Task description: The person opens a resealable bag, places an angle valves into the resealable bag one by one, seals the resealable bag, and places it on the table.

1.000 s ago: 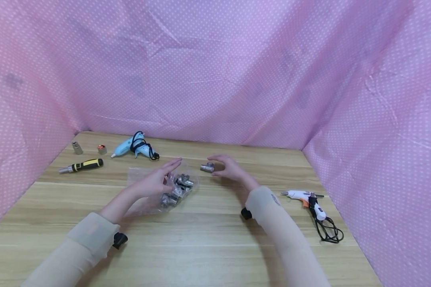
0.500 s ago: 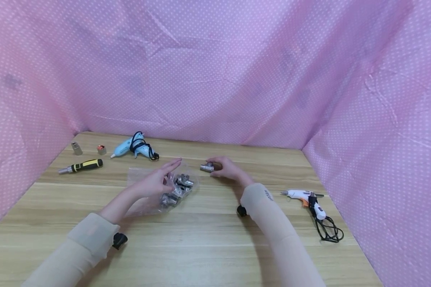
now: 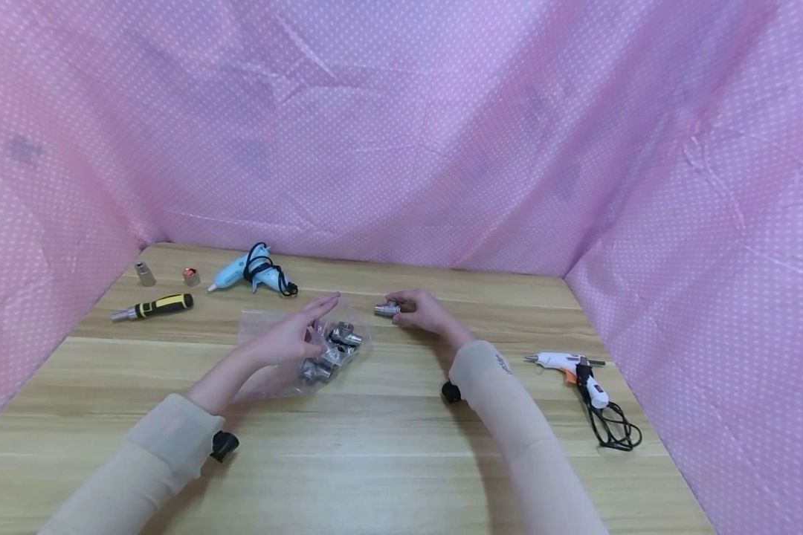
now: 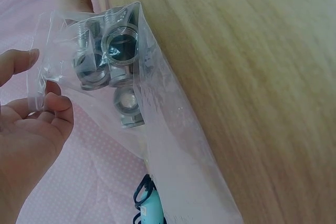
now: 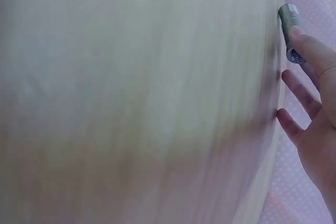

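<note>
A clear plastic bag (image 3: 257,322) with several metal pipe fittings (image 3: 344,336) in it lies on the table at centre left. My left hand (image 3: 284,343) is over it; in the left wrist view, its curled fingers (image 4: 62,109) hold the bag's edge, with the thumb on the near side. To the right of the bag, a single silver tee-shaped pipe fitting (image 3: 384,309) lies at the fingertips of my right hand (image 3: 425,312). From the right wrist, my thumb (image 5: 310,45) presses on this fitting's side, while the other fingers reach down to the table.
Back left on the table (image 3: 348,453) are a blue glue gun (image 3: 230,275), a yellow-black screwdriver (image 3: 163,305) and two small metal pieces, one a cylinder (image 3: 145,275), the other a short ring (image 3: 190,277). A white glue gun (image 3: 558,362) with a coiled cord lies right. Pink dotted cloth (image 3: 401,148) surrounds the table.
My right hand has moved slightly left and closed its thumb and fingers on the lone fitting. The left hand and the bag stay where they were.
</note>
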`<control>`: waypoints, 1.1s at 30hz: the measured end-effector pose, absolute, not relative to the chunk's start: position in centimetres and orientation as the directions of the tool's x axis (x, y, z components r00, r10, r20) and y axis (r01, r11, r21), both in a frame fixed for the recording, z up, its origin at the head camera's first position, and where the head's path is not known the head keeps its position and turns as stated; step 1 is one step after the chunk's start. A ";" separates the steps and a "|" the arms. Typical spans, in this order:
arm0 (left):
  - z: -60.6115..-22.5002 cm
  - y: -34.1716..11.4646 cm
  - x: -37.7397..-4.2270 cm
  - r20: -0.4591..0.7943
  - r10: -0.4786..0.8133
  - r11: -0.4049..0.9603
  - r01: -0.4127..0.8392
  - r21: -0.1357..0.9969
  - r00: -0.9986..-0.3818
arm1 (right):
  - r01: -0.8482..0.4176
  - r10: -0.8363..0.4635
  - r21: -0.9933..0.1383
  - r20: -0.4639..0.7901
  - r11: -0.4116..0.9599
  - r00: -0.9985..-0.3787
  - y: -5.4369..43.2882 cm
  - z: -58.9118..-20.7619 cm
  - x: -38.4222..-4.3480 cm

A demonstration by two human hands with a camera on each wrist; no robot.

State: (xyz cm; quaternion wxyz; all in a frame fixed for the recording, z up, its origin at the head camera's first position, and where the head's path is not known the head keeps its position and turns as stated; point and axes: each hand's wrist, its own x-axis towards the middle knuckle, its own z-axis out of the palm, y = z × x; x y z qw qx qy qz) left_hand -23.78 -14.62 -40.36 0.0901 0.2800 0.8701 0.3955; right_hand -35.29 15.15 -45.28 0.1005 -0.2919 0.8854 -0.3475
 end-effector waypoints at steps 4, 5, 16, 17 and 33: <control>-40.4 -14.6 -23.7 0.063 0.557 0.531 0.413 0.740 -0.828 | -0.390 -0.560 -0.718 0.000 0.576 -0.828 15.4 -45.0 -34.9; -40.3 -14.6 -23.7 0.063 0.556 0.531 0.412 0.740 -0.829 | -0.385 -0.555 -0.720 0.000 0.577 -0.832 15.5 -44.9 -34.8; -40.4 -14.6 -23.8 0.071 0.560 0.516 0.414 0.750 -0.826 | -0.404 -0.519 -0.705 0.060 0.583 -0.853 16.9 -43.6 -33.6; -40.4 -14.6 -23.8 0.071 0.560 0.516 0.415 0.749 -0.825 | -0.407 -0.517 -0.707 0.068 0.578 -0.853 16.9 -43.5 -33.5; -40.2 -14.6 -23.7 0.064 0.556 0.524 0.409 0.748 -0.829 | -0.533 -0.568 -0.711 0.227 0.458 -0.791 15.6 -40.8 -29.9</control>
